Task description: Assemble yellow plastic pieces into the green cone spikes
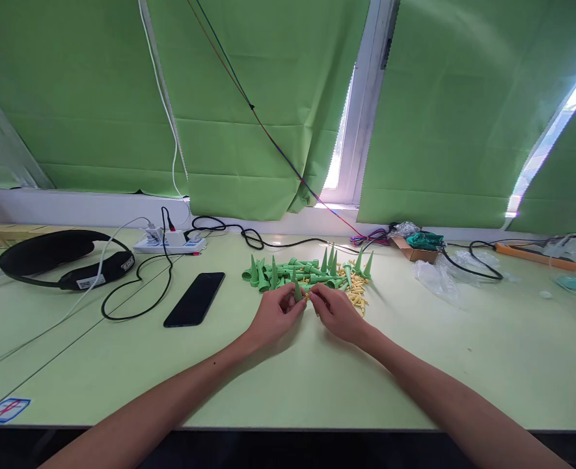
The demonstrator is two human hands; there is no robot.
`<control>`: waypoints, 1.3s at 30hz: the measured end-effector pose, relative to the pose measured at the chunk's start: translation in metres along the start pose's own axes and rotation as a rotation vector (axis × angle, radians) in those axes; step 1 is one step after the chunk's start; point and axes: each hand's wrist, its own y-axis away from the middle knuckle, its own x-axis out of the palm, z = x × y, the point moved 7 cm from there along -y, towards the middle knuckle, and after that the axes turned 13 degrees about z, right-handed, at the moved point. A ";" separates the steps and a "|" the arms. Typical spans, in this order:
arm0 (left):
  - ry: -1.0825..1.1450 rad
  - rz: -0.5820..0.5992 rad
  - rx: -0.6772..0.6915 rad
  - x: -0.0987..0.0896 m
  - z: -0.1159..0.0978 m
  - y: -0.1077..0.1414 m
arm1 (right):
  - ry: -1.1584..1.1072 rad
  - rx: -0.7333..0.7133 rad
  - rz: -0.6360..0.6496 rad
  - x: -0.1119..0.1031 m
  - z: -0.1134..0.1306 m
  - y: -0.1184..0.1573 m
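Note:
My left hand is closed around a green plastic cone, its pointed tip up. Close beside it, my right hand pinches a small yellow plastic piece against the cone's side or base; the exact contact is too small to tell. Just beyond both hands lies a heap of green cones, some upright and others on their sides. A pile of small yellow pieces spreads to the right of my right hand, at the edge of the green heap.
Left of the hands lie a black phone, a black neckband-shaped device and a power strip with cables. To the right are a small cardboard box, clear plastic bags and an orange-handled tool. Green blinds hang behind.

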 end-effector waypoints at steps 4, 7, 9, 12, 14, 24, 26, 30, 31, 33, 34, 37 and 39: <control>-0.039 0.007 0.014 0.001 0.000 0.000 | 0.028 -0.006 -0.010 0.001 -0.003 0.000; -0.056 0.010 0.030 0.002 0.000 0.000 | 0.047 -0.005 -0.014 0.002 -0.004 -0.001; -0.054 0.014 0.036 0.003 0.000 0.000 | 0.055 0.007 -0.011 0.002 -0.005 -0.001; -0.061 0.013 0.041 0.003 0.001 0.000 | 0.064 0.026 -0.004 0.003 -0.007 -0.002; -0.062 0.009 0.040 0.003 0.000 0.001 | 0.068 0.032 -0.006 0.003 -0.007 -0.002; -0.037 -0.017 0.009 -0.001 -0.002 0.000 | 0.006 0.026 -0.023 -0.001 -0.001 0.000; -0.033 -0.021 0.010 -0.001 -0.002 0.000 | 0.004 0.022 -0.019 -0.001 -0.001 0.000; -0.059 -0.006 0.026 0.001 -0.001 0.000 | 0.004 0.020 -0.006 0.001 -0.003 -0.001; -0.066 -0.003 0.031 0.001 -0.001 0.000 | 0.008 0.023 -0.006 0.002 -0.004 -0.001; -0.074 0.004 0.038 0.002 -0.001 0.000 | 0.016 0.030 -0.008 0.002 -0.006 -0.002; -0.076 0.006 0.040 0.002 -0.001 0.000 | 0.019 0.034 -0.008 0.002 -0.007 -0.002; -0.080 0.013 0.044 0.003 -0.002 0.001 | 0.025 0.046 0.002 0.003 -0.009 -0.002; -0.081 0.013 0.047 0.003 -0.002 0.001 | 0.027 0.048 0.008 0.003 -0.009 -0.003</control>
